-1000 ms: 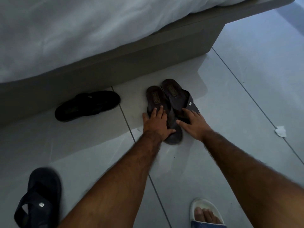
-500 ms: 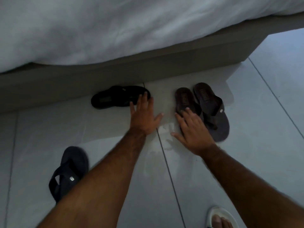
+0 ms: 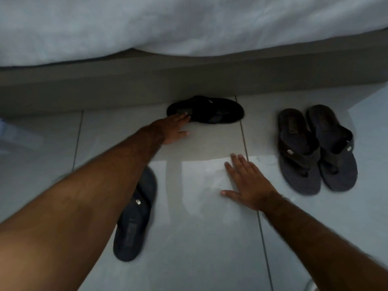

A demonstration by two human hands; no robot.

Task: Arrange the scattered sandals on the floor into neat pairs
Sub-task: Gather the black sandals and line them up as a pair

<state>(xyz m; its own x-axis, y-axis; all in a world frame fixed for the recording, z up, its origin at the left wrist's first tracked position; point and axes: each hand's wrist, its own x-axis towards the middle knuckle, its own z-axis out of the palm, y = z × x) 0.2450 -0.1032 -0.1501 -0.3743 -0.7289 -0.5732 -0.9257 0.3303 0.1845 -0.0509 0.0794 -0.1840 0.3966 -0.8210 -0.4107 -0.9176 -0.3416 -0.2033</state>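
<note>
While the brown thong sandals (image 3: 315, 148) lie paired side by side at right, the left hand (image 3: 175, 128) reaches with fingers extended and gripping nothing, fingertips touching the heel end of the black rubber flip-flop (image 3: 206, 110) lying sideways against the grey bed base (image 3: 126, 89). Its mate, the second black strapped sandal (image 3: 136, 215), lies well apart, partly under the left forearm; the right hand (image 3: 246, 183) rests flat and spread on the pale tiled floor (image 3: 210, 259). Such sandals are probably light and flexible and slide easily on tile; pinch the strap or sole edge
</note>
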